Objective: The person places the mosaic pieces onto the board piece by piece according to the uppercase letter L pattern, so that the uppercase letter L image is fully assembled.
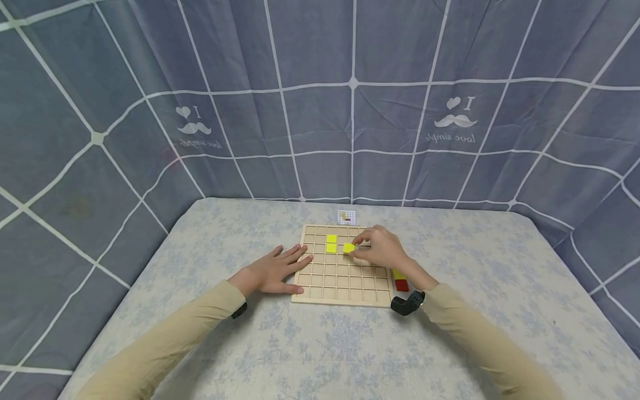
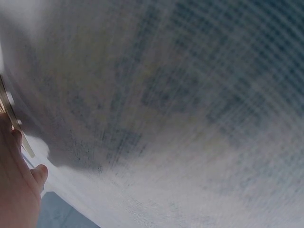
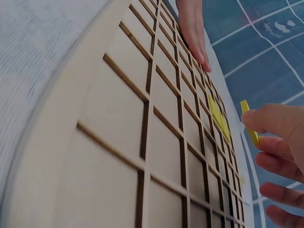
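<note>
The board (image 1: 345, 297) lies on the cloth (image 1: 320, 350). Over its far half, the right hand (image 1: 382, 248) pinches a yellow tile (image 1: 348, 248) between thumb and fingertip, clear of the board's surface; the other fingers are spread apart from the tile. To the left of that tile, two yellow tiles (image 1: 331, 243) sit in neighbouring cells of the board, one behind the other. The left hand (image 1: 275, 272) rests at the board's left edge, fingers straight and apart, fingertips on the board, gripping nothing. Just beside the board's right edge, partly under the right forearm, lie a red tile (image 1: 401, 285) and some yellow (image 1: 398, 274) behind it. A card (image 1: 346, 217) with a small coloured grid lies just beyond the board's far edge. Well beyond the board hangs a curtain (image 1: 320, 122).
</note>
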`<state>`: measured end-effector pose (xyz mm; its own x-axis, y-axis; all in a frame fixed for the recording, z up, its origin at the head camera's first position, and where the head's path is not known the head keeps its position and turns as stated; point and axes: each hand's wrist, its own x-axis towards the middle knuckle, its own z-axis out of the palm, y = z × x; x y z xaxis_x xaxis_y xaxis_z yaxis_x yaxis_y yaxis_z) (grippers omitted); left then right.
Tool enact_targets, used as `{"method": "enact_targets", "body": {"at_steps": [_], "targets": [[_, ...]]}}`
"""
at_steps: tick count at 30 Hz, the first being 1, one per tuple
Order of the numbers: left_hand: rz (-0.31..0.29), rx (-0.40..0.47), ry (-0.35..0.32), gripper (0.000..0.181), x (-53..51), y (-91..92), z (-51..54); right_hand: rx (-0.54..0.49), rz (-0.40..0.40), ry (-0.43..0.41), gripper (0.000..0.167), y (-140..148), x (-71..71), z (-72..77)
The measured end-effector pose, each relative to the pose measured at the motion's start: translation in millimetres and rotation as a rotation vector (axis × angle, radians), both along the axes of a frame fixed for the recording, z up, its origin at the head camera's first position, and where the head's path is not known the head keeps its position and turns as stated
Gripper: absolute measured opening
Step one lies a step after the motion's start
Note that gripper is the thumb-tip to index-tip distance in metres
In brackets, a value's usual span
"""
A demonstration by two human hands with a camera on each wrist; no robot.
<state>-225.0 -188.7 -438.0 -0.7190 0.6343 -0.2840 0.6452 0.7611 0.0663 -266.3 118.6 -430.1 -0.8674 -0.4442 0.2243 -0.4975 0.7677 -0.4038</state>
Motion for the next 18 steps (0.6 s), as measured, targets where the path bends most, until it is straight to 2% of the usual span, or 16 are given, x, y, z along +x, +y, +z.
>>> {"method": "enact_targets", "body": {"at_steps": [7, 18], "targets": [[0.013, -0.033, -0.006, 0.083, 0.2, 2.4, 2.1, -0.025, 0.021, -0.017, 0.026, -19, -1.4, -7.3], [0.009, -0.013, 0.000, 0.083, 0.9, 1.7, 1.4, -0.043, 0.033, -0.078, 0.027, -38, -0.5, -14.5]]}}
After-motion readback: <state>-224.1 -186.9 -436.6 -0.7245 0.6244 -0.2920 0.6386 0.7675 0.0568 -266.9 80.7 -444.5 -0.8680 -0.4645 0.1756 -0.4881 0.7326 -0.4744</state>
